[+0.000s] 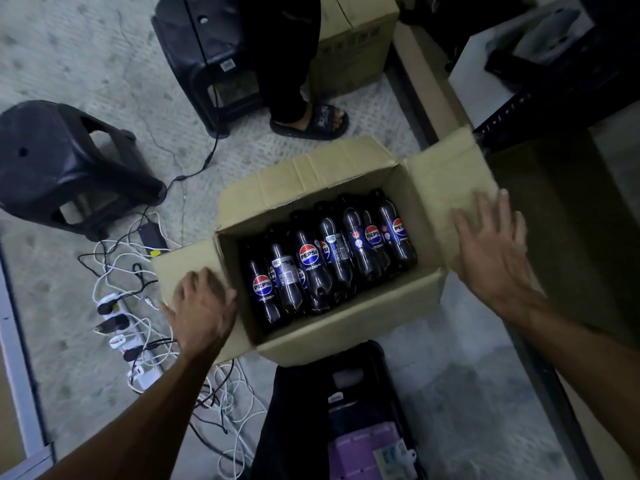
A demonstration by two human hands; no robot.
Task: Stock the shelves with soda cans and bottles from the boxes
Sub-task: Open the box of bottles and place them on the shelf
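An open cardboard box (pixel 349 323) sits on the floor in the middle of the head view. Inside it lie several dark Pepsi bottles (pixel 311 268), packed side by side with their caps toward the far wall. My left hand (pixel 202 306) rests on the box's left flap, fingers bent over the flap's edge near the box corner. My right hand (pixel 490 244) lies flat with spread fingers on the right flap (pixel 446 185), which stands folded outward.
Two black plastic stools (pixel 65 164) (pixel 207 60) stand at the left and back. Another person's sandalled foot (pixel 310 121) is behind the box, with a second carton (pixel 353 39) beyond. A power strip with tangled cables (pixel 135 344) lies at the left. Dark shelving (pixel 554 109) runs along the right.
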